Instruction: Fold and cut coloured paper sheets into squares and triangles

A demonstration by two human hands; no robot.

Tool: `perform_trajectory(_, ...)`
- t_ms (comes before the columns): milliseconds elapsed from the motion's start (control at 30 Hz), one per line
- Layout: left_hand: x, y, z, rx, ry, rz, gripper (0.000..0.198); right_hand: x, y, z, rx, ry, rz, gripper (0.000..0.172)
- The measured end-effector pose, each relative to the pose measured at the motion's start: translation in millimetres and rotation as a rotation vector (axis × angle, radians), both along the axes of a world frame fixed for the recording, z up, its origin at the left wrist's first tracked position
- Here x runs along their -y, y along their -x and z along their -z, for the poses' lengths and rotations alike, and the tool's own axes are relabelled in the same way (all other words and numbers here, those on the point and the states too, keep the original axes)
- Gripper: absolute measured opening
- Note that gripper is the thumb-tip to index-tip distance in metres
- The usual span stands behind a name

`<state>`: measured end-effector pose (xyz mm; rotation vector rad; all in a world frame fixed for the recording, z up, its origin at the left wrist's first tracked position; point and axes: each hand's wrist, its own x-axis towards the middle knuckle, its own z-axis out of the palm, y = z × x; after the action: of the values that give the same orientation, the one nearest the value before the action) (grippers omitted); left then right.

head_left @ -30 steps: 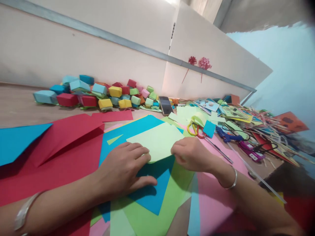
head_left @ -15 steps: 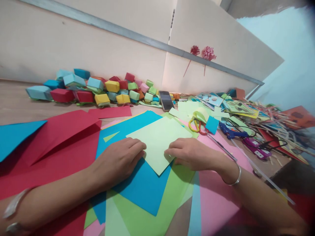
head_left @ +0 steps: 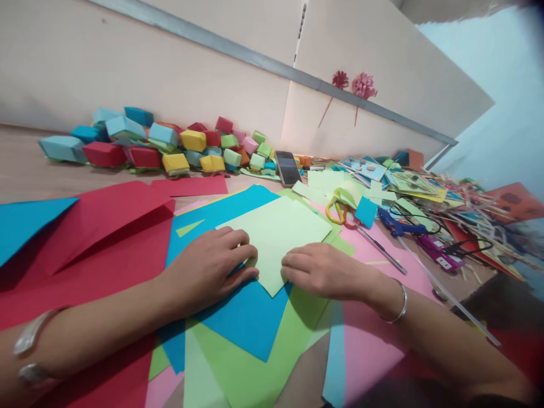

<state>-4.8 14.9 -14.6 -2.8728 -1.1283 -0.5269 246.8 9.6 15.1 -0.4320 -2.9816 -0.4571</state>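
Mint paper (head_left: pixel 276 238), smooth, angular, atop blue paper (head_left: pixel 250 326)

Left of the smartphone (head_left: pixel 288 169) sit paper blocks (head_left: pixel 193 140); above right of it, two craft flowers (head_left: pixel 364 86); below right, a blue glue gun (head_left: pixel 398 226).

head view | forward and down | near hands (head_left: pixel 321 271) | wall panels (head_left: pixel 148 79) ahead

the left hand (head_left: pixel 223 266) and right hand (head_left: pixel 317 271) face each other (fingers (head_left: pixel 296 263) bent), forearms (head_left: pixel 114 317) angling inward.
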Motion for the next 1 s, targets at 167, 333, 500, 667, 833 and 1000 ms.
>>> perform_trajectory(167, 2, 1, 8.5, 0.022, -0.15, 0.024, 0.03, 2, 2, 7.8, -0.208, -0.128, 0.01, 0.026)
perform_trajectory(333, 2, 2, 8.0, 0.006, -0.261, 0.038, 0.03, -12, -5, 3.6, -0.355, 0.249, 0.145, 0.014)
perform_trajectory(500, 5, 2, 10.9, 0.015, -0.272, -0.11, 0.03, -21, -13, -7.4, -0.284, 0.489, 0.095, 0.021)
perform_trajectory(667, 7, 1, 14.9, 0.082, -0.163, -0.168, 0.031, -28, -13, 1.7, -0.333, 0.532, 0.111, 0.019)
perform_trajectory(833, 8, -2, -1.2, 0.031, 0.004, -0.21, 0.029, -41, -15, 13.8, -0.448, 0.489, 0.402, 0.029)
perform_trajectory(1000, 14, -8, -18.1, -0.142, 0.068, -0.388, 0.032, -44, -15, 17.2, -0.448, 0.475, 0.614, 0.036)
